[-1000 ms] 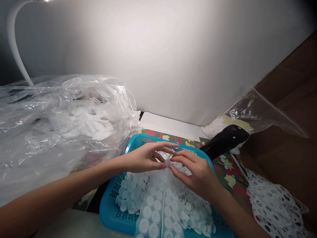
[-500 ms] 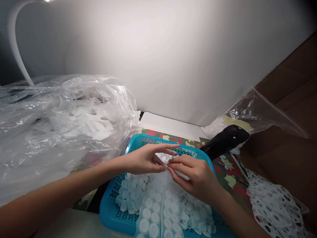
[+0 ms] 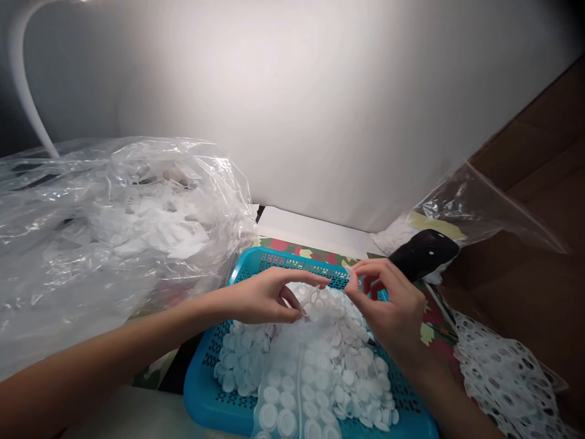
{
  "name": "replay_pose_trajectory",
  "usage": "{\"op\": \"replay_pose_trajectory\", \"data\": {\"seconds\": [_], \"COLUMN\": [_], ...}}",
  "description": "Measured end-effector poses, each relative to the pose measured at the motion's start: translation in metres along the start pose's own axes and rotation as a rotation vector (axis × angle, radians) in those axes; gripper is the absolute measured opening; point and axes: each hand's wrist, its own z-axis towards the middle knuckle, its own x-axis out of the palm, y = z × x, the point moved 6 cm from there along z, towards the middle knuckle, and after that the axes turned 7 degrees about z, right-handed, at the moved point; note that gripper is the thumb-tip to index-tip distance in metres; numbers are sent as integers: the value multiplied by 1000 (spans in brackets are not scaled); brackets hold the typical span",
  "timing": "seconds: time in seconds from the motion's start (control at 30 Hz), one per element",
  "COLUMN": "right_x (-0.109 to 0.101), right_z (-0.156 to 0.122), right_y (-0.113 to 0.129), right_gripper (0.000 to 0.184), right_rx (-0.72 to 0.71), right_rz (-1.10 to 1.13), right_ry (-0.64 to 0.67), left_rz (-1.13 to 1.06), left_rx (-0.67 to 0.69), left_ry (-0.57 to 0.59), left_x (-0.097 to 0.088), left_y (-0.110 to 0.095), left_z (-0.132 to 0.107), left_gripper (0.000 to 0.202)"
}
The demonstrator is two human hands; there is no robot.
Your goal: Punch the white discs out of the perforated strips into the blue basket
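Note:
My left hand [image 3: 269, 296] is closed with thumb and fingers on the upper end of a translucent sheet [image 3: 292, 360] bearing rows of round white discs; its index finger stretches out above. Small ring-shaped cut-outs show at the sheet's end by the fingertips. To the right, my right hand [image 3: 388, 299] pinches a small whitish disc [image 3: 350, 272] between thumb and index finger, apart from the sheet. Beneath both hands is a blue plastic basket [image 3: 201, 390]. Many loose white discs [image 3: 244, 360] lie in it on either side of the sheet.
A large clear plastic bag [image 3: 183, 207] with white pieces fills the left. Right of the basket are a black object [image 3: 423, 253], a pile of perforated white sheets [image 3: 507, 372] and a cardboard box [image 3: 525, 286]. A white lamp neck [image 3: 22, 79] rises at upper left.
My right hand has moved right and up, away from the sheet, with a small disc in its fingertips. My left hand stays on the sheet's end.

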Motion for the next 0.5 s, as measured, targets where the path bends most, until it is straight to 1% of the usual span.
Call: {"op": "replay_pose_trajectory", "data": {"seconds": [0.03,0.07,0.23,0.33,0.4,0.5], "right_x": [0,2,19,28,31,35], "right_z": [2,3,-2,-7,-9,-10], "right_y": [-1,-1,5,7,8,9], "right_gripper": [7,7,9,5,6,12], "right_rx": [-11,-25,-105,-124,-123,-122], "right_rz": [3,10,66,68,63,67], "right_ry": [6,39,312,459,524,575], "left_rz": [6,11,39,18,4,7], "left_rx": [-8,-14,-10,-28,-45,-35], "left_ry": [6,5,-69,-100,-122,-157], "left_x": [1,1,-3,-5,-6,-7], "left_y": [0,0,-2,-1,0,0], "left_z": [0,0,1,1,0,0], "left_gripper": [59,59,56,56,58,57]}}
